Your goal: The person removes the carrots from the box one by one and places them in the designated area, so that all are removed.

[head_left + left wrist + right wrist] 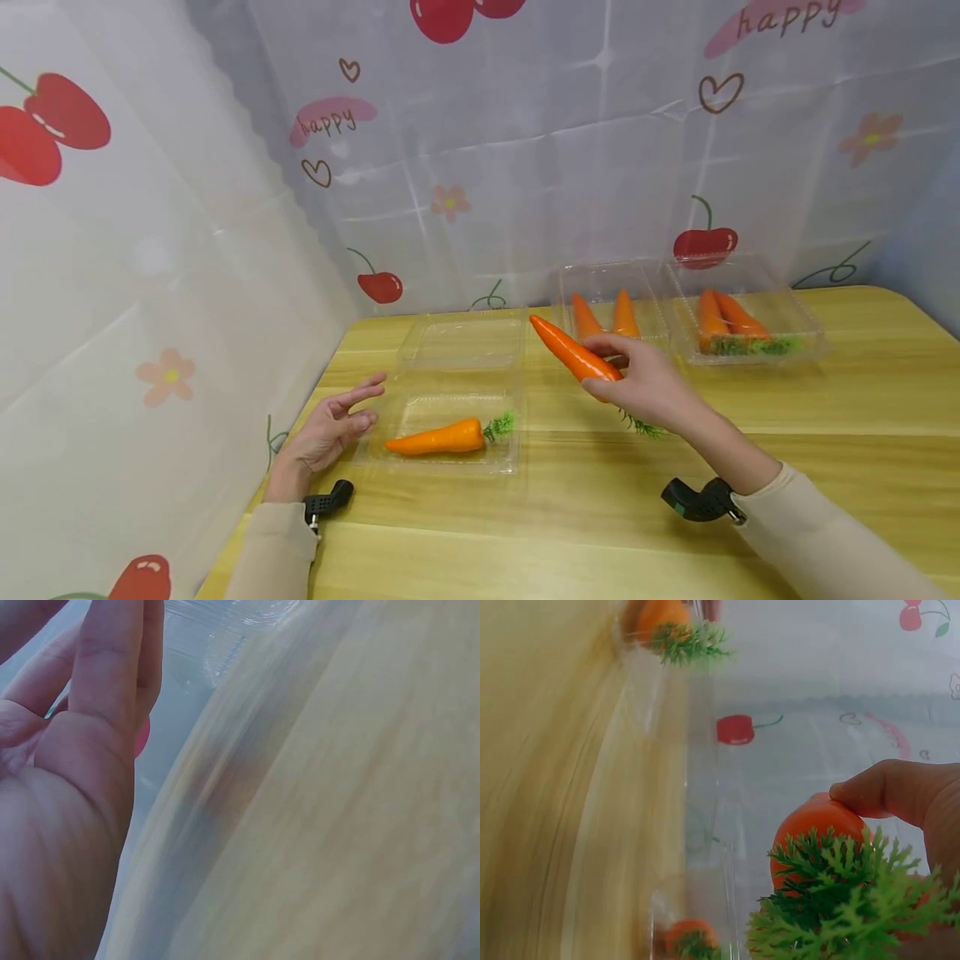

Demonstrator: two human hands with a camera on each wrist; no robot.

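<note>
My right hand (641, 375) grips an orange carrot (562, 342) in the air, its narrow tip pointing up and left. The carrot's green leaves (840, 900) hang below the hand, large in the right wrist view. Fingers spread and holding nothing, my left hand (326, 433) is at the left side of an open clear plastic box (516, 454); whether it touches the box I cannot tell. One lighter orange carrot (442, 437) lies in that box, leaves to the right. The left wrist view shows the palm of the left hand (82, 765) beside the table edge.
Behind the right hand stands a clear box (652, 292) with two carrots visible. Right of it, another clear box (806, 329) holds two carrots with leaves. The wooden table (465, 533) meets a printed curtain (525, 208) at the back and left.
</note>
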